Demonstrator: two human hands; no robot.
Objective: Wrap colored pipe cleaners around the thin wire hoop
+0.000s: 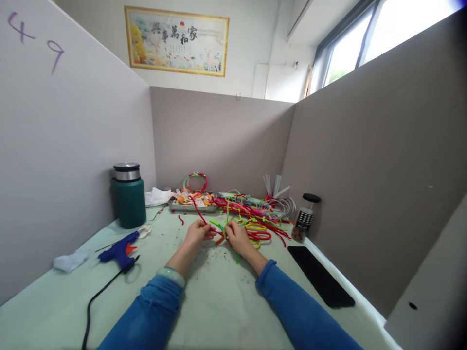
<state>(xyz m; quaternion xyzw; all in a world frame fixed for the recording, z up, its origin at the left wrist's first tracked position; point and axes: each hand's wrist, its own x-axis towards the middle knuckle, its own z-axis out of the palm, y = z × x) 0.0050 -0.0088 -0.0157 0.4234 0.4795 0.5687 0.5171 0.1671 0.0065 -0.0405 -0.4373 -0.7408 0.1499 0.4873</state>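
My left hand (198, 231) is pinched shut on a red pipe cleaner (197, 208) that runs up and back toward the tray. My right hand (236, 235) is closed on green and red pipe cleaners (218, 225) between the two hands. Both hands hover just above the pale green table (219, 301), close together, with blue sleeves on both arms. A tangled pile of red, green and yellow pipe cleaners (255, 218) lies just behind and to the right of my right hand.
A blue glue gun (118, 250) with a black cord lies at the left, near a white cloth (70, 261). A dark green flask (128, 195) stands at the back left. A metal tray (191, 203) of scraps, a dark-lidded jar (305, 217) and a black phone (320, 282) sit nearby. Partition walls enclose three sides.
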